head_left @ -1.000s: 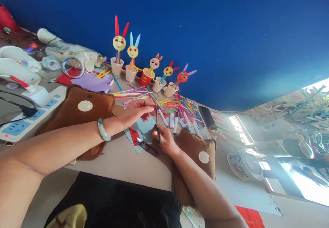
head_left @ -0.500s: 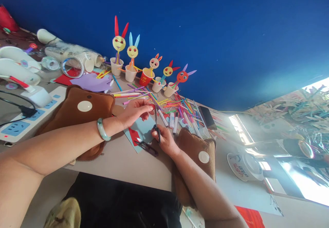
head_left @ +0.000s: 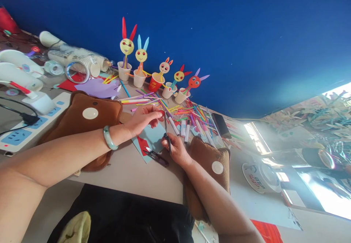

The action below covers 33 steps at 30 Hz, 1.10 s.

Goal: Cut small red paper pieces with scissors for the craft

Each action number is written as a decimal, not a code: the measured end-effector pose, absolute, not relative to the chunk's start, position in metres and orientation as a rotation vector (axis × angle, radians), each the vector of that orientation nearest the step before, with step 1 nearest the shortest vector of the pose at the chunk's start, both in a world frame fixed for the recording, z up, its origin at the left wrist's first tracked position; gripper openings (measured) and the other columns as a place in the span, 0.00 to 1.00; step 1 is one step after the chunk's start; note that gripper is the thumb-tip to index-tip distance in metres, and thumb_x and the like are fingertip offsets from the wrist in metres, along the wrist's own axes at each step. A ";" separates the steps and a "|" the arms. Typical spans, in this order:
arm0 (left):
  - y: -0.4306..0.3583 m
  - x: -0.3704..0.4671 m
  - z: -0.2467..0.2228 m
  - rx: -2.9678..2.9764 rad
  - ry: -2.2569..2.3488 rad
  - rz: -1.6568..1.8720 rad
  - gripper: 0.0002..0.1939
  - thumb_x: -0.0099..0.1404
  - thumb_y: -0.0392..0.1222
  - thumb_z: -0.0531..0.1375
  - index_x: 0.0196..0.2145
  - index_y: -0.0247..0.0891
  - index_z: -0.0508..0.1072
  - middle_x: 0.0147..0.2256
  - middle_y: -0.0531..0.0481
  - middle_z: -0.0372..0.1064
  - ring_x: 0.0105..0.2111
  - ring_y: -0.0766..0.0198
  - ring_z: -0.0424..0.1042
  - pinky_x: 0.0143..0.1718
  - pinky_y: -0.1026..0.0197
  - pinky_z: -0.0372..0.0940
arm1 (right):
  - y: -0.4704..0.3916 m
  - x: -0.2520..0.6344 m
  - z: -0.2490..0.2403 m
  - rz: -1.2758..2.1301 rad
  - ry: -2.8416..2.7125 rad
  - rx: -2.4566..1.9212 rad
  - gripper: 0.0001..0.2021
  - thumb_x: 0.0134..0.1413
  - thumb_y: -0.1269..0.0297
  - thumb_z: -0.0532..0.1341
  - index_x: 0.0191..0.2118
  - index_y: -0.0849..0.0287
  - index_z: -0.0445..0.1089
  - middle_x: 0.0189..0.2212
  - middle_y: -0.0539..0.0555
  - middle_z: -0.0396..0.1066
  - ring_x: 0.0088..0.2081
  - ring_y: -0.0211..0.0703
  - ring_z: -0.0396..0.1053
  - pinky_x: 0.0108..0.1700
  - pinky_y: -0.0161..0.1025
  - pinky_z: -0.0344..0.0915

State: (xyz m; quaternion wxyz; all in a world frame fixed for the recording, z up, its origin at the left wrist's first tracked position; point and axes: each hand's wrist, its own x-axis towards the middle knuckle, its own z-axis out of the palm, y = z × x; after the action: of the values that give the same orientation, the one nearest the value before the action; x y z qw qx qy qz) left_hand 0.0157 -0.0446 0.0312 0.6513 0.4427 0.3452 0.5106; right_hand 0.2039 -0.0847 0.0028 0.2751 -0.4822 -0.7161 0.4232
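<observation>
Between its thumb and fingers my left hand (head_left: 145, 118) pinches a small red paper piece (head_left: 162, 114), mostly covered by the fingertips. My right hand (head_left: 177, 150) grips black-handled scissors (head_left: 168, 139), their blades pointing up beside the red piece. Whether the blades touch the paper I cannot tell. Under the hands lie light blue paper (head_left: 153, 137) and a red paper scrap (head_left: 142, 145). Black thread snips (head_left: 157, 157) rest across the edge of the blue sheet, just below my right hand.
Several paper cups with rabbit-faced figures (head_left: 141, 55) line the blue wall. Coloured sticks (head_left: 189, 107) and markers (head_left: 187, 131) lie scattered before them. Brown cushions (head_left: 101, 107) flank the work area; a power strip (head_left: 20, 137) sits left, a white bowl (head_left: 260, 177) right.
Both hands stay almost in place with the red piece and the scissors. The scissor blades look slightly further apart. The pale shape at the bottom left has shifted a little.
</observation>
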 end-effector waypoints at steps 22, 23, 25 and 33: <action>-0.045 0.017 0.035 0.963 0.809 1.190 0.09 0.54 0.41 0.64 0.25 0.34 0.68 0.23 0.52 0.70 0.17 0.73 0.64 0.20 0.67 0.59 | -0.085 0.204 0.003 1.169 -1.909 -1.331 0.26 0.51 0.38 0.59 0.23 0.57 0.55 0.20 0.46 0.51 0.25 0.35 0.48 0.26 0.36 0.46; -0.044 0.017 0.035 0.965 0.808 1.191 0.09 0.54 0.41 0.64 0.25 0.34 0.69 0.23 0.52 0.70 0.17 0.73 0.64 0.20 0.67 0.59 | -0.085 0.204 0.003 1.170 -1.910 -1.331 0.26 0.51 0.38 0.59 0.23 0.57 0.55 0.20 0.46 0.51 0.25 0.35 0.48 0.26 0.36 0.46; -0.044 0.017 0.034 0.968 0.805 1.195 0.09 0.54 0.41 0.64 0.24 0.34 0.68 0.23 0.52 0.70 0.17 0.73 0.64 0.21 0.67 0.59 | -0.085 0.204 0.002 1.169 -1.914 -1.331 0.26 0.51 0.38 0.59 0.23 0.57 0.55 0.20 0.46 0.50 0.25 0.35 0.47 0.26 0.36 0.46; -0.042 0.016 0.031 1.005 0.830 1.138 0.09 0.55 0.41 0.64 0.26 0.34 0.70 0.24 0.50 0.72 0.18 0.73 0.64 0.21 0.67 0.60 | -0.084 0.205 -0.001 1.117 -1.812 -1.341 0.23 0.52 0.41 0.59 0.23 0.57 0.58 0.20 0.46 0.54 0.25 0.35 0.50 0.27 0.36 0.49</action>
State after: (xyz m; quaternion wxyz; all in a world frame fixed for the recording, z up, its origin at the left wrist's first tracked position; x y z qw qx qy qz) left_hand 0.0160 -0.0415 0.0307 0.6487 0.4421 0.3650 0.5005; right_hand 0.2051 -0.0838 -0.0006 0.3078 -0.5071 -0.6852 0.4225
